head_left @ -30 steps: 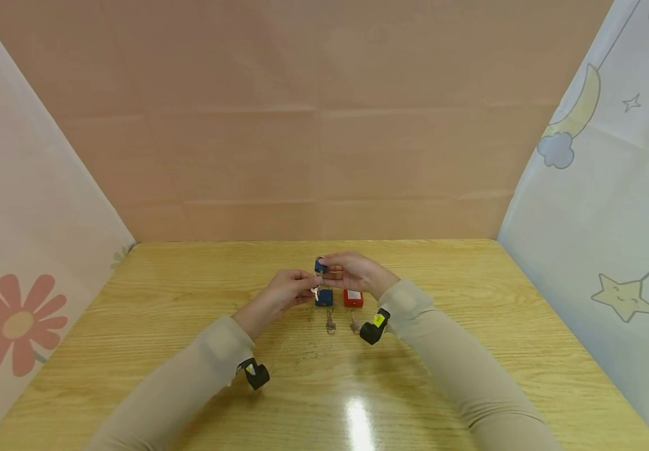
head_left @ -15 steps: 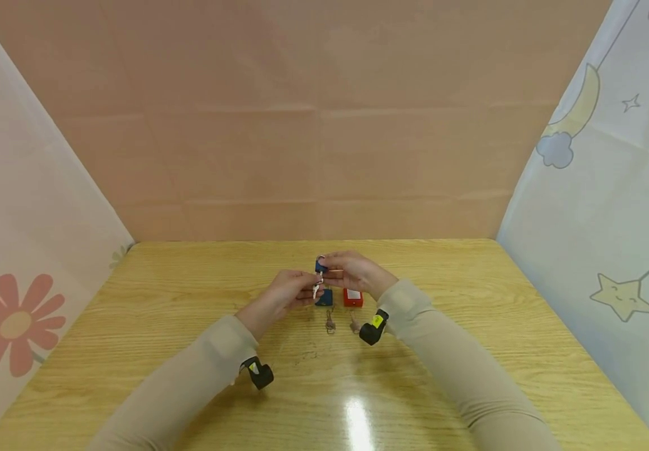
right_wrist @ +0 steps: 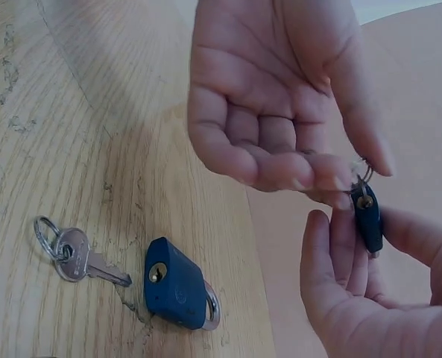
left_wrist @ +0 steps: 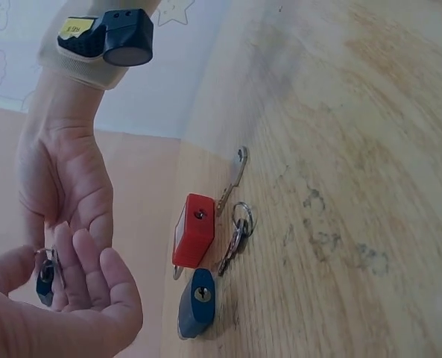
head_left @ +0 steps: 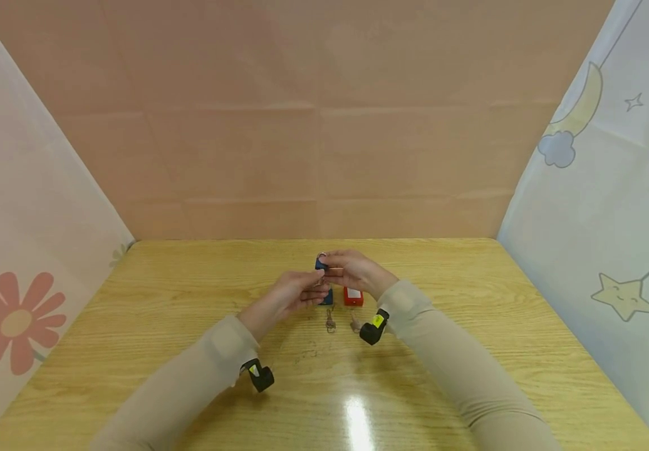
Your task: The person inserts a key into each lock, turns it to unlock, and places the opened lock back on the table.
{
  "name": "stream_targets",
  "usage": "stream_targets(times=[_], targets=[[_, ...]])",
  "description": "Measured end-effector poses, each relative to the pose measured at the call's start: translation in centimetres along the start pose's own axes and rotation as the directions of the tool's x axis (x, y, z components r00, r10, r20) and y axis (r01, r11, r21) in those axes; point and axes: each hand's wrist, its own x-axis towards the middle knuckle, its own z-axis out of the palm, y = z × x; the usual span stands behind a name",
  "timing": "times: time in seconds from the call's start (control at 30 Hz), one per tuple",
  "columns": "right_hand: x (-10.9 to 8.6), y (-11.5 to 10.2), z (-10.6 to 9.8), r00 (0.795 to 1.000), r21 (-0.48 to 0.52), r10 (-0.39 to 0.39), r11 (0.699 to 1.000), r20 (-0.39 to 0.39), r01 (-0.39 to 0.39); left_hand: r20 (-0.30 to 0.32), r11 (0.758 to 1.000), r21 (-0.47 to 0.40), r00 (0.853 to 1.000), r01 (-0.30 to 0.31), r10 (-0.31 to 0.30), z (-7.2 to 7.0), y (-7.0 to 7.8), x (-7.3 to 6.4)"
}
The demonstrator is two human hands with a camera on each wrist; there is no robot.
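The worktop point(head_left: 189, 388) carries a red padlock point(left_wrist: 194, 233), far centre. Left of it, raised, your right hand point(head_left: 354, 269) grips a blue padlock point(right_wrist: 369, 224); your left hand point(head_left: 292, 292) pinches a key point(right_wrist: 361, 183) at its keyhole point(right_wrist: 364, 202). You're apparently fitting it, depth unclear; next probably calls for steady alignment.

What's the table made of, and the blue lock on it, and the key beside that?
The blue lock's body: smooth and dull, maybe coated metal or plastic. Its loop: shiny silver, so probably metal. The key: silvery, slightly shiny, so likely metal. The table: wood grain and bright glare, so maybe varnished wood or a wood-look covering.
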Motion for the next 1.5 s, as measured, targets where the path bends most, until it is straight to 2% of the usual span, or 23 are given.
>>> stream_targets(times=[0.1, 0.43, 0.7, 0.87, 1.03, 1.1, 1.23, 1.4, 1.5], targets=[[-0.1, -0.1, 0.0, 1.000, -0.003, -0.009, 1.000, 0.008, 0.009, 0.014, 0.999, 0.036, 1.000, -0.015, 0.015, -0.1, -0.1, -0.2], [-0.2, 0.0, 0.5, 1.000, -0.011, -0.026, 1.000, 0.010, 0.026, -0.103, 0.994, 0.064, 0.990, -0.089, 0.096, 0.2, -0.4, 0.1], [-0.5, 0.2, 0.4, 0.999, -0.008, -0.033, 0.999, -0.029, 0.032, -0.128, 0.984, 0.138, 0.983, -0.111, 0.129, 0.3, -0.4, 0.5], [-0.5, 0.5, 0.3, 0.998, 0.008, -0.018, 1.000, -0.053, 0.019, -0.130, 0.962, 0.235, 0.976, -0.140, 0.174, 0.3, -0.5, 0.5], [-0.5, 0.7, 0.4, 0.998, 0.019, -0.012, 1.000, -0.066, 0.013, -0.116, 0.927, 0.323, 0.965, -0.188, 0.236, 0.2, -0.3, 0.4], [-0.6, 0.8, 0.5, 0.997, 0.024, -0.013, 1.000, -0.073, 0.015, -0.109, 0.895, 0.391, 0.955, -0.213, 0.274, 0.1, -0.3, 0.5], [-0.7, 0.9, 0.7, 0.995, 0.036, -0.030, 0.999, -0.090, 0.034, -0.092, 0.799, 0.552, 0.935, -0.238, 0.342, 0.0, -0.2, 0.4], [-0.5, 1.1, 1.0, 0.991, 0.036, -0.055, 0.998, -0.126, 0.060, -0.056, 0.661, 0.709, 0.914, -0.246, 0.401, 0.0, 0.1, 0.1], [-0.5, 1.1, 1.2, 0.988, 0.021, -0.067, 0.997, -0.140, 0.071, -0.043, 0.570, 0.785, 0.896, -0.243, 0.442, 0.1, 0.3, 0.0]])
